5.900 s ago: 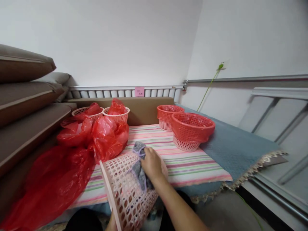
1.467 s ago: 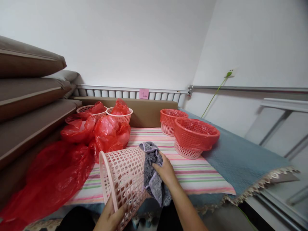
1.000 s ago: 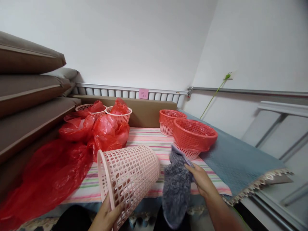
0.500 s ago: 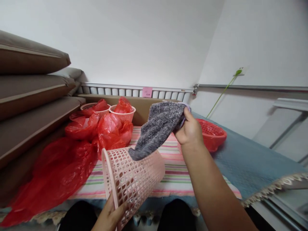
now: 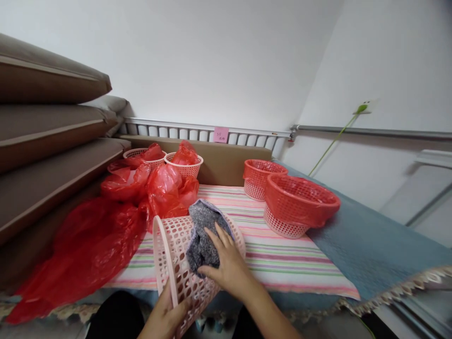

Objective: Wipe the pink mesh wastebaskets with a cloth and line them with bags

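Note:
A pale pink perforated plastic basket (image 5: 183,240) lies tilted on its side in front of me, its mouth toward the left. My left hand (image 5: 169,303) grips its rim near the bottom, thumb on the outer wall. On the basket's upper side lies a crumpled dark grey fuzzy cloth (image 5: 205,240) with a pale purple edge. My right hand (image 5: 226,261) holds this cloth against the wall, fingers spread over it and thumb at its lower edge. The cloth hides part of the basket's holes.
Two pink baskets lined with red bags, a nearer one (image 5: 296,207) and a farther one (image 5: 259,179), stand right on the striped cloth (image 5: 282,263). Red plastic bags (image 5: 88,245) and more baskets (image 5: 183,165) are at left, beside stacked cushions (image 5: 52,122).
My right hand has brought the grey cloth down and left from the air onto the basket's side. The lined baskets at right have come into fuller view. My left hand keeps its grip.

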Demonstrator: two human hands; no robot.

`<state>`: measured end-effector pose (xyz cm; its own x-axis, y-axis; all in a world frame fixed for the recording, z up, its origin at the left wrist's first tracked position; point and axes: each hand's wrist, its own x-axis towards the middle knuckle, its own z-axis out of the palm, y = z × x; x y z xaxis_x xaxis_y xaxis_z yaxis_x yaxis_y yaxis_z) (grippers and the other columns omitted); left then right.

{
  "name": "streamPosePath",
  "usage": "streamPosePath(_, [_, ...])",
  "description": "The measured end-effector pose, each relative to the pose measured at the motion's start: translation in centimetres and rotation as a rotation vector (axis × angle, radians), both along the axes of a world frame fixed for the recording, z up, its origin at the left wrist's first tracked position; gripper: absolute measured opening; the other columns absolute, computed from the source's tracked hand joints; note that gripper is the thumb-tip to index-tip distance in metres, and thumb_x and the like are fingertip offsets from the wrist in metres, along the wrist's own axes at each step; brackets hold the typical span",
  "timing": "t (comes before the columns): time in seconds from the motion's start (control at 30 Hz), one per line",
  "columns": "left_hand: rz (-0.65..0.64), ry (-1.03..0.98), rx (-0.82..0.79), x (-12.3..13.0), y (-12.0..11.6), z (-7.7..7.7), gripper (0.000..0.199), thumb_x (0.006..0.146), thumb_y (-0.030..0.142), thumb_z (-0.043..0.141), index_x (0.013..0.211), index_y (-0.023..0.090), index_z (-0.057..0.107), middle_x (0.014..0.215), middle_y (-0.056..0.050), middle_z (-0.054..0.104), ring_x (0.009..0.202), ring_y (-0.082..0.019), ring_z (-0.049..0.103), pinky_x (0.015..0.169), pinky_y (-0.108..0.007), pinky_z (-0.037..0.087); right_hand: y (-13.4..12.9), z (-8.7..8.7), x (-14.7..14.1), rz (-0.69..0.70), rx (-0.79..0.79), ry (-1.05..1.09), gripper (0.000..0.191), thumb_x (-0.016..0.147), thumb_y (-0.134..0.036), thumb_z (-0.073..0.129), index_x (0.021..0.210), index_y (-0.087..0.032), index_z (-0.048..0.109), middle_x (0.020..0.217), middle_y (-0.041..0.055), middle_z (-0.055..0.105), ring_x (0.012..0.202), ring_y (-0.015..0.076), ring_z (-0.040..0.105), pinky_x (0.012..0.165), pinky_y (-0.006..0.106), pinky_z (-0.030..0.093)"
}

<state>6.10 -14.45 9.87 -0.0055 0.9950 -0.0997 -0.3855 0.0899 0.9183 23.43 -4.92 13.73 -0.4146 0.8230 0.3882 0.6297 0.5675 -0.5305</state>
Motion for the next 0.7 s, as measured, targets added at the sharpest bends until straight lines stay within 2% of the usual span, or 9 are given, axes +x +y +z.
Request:
streamPosePath(0.13, [0.114,0.023,0.03,0.0,0.5,0.3,0.076,0.066,0.028,0.076,0.135,0.017,0.044,0.135,-0.012,0.054,0.133,-0.032,0.037,0.114,-0.043,0.025,-1.6,-2.0,-2.4,-0.116,0.104,0.043,0.058,0.077,-0.024,0.057,0.134,-0.023,0.044,0.134,0.0109,0.046,0.125,0.0258,0.041,0.107,0.047,0.031])
streamPosePath(0.2, [0.126,-0.007,0.045,0.0,0.6,0.1,0.074,0.065,0.026,0.075,0.132,0.017,0.046,0.134,-0.011,0.056,0.134,-0.031,0.035,0.114,-0.043,0.024,-1.7,-2.2,-3.2,-0.161,0.098,0.09,0.068,0.073,-0.02,0.058,0.138,-0.02,0.038,0.128,0.0115,0.051,0.12,0.0253,0.045,0.105,0.044,0.034])
streamPosePath(0.27, [0.117,-0.037,0.034,0.1,0.6,-0.4,0.072,0.063,0.023,0.076,0.129,0.017,0.049,0.132,-0.009,0.058,0.135,-0.029,0.034,0.115,-0.039,0.024,-1.4,-1.8,-3.8,-0.211,0.04,0.136,0.083,0.068,-0.025,0.063,0.143,-0.015,0.028,0.128,0.0134,0.051,0.119,0.0265,0.047,0.102,0.042,0.038])
streamPosePath(0.33, [0.138,-0.052,0.015,0.1,0.5,-1.3,0.072,0.06,0.021,0.077,0.127,0.018,0.051,0.13,-0.008,0.06,0.135,-0.029,0.035,0.114,-0.036,0.025,-1.0,-1.1,-3.9,-0.246,-0.025,0.148,0.085,0.066,-0.031,0.066,0.141,-0.013,0.03,0.126,0.0144,0.054,0.116,0.0277,0.051,0.098,0.041,0.041])
streamPosePath(0.43, [0.158,-0.044,-0.018,0.0,0.6,-2.6,0.073,0.056,0.025,0.08,0.124,0.018,0.054,0.122,-0.009,0.066,0.13,-0.032,0.042,0.113,-0.041,0.029,0.0,-0.1,-3.5,-0.287,-0.037,0.088,0.055,0.067,-0.028,0.063,0.12,-0.016,0.055,0.109,0.0107,0.063,0.102,0.0269,0.058,0.091,0.039,0.045])
streamPosePath(0.5, [0.137,-0.04,-0.033,0.0,0.6,-3.1,0.076,0.054,0.027,0.082,0.124,0.017,0.054,0.117,-0.01,0.068,0.126,-0.035,0.046,0.111,-0.044,0.031,0.7,0.1,-2.9,-0.311,0.032,0.03,0.038,0.066,-0.026,0.064,0.103,-0.018,0.063,0.1,0.0091,0.065,0.099,0.0272,0.058,0.09,0.04,0.044])
streamPosePath(0.63, [0.067,-0.068,-0.043,0.5,0.1,-2.5,0.073,0.056,0.032,0.083,0.123,0.019,0.055,0.12,-0.011,0.066,0.121,-0.036,0.052,0.106,-0.045,0.039,3.0,-0.8,-0.7,-0.276,0.227,0.025,0.037,0.061,-0.025,0.067,0.097,-0.017,0.063,0.126,0.015,0.052,0.12,0.0306,0.043,0.102,0.046,0.034])
streamPosePath(0.7, [0.014,-0.062,-0.007,0.9,-0.3,-2.1,0.072,0.06,0.034,0.081,0.125,0.019,0.054,0.125,-0.012,0.063,0.122,-0.035,0.051,0.107,-0.044,0.038,4.5,-1.6,0.8,-0.278,0.263,0.078,0.036,0.061,-0.021,0.064,0.097,-0.015,0.061,0.128,0.0178,0.05,0.122,0.0299,0.043,0.103,0.045,0.034])
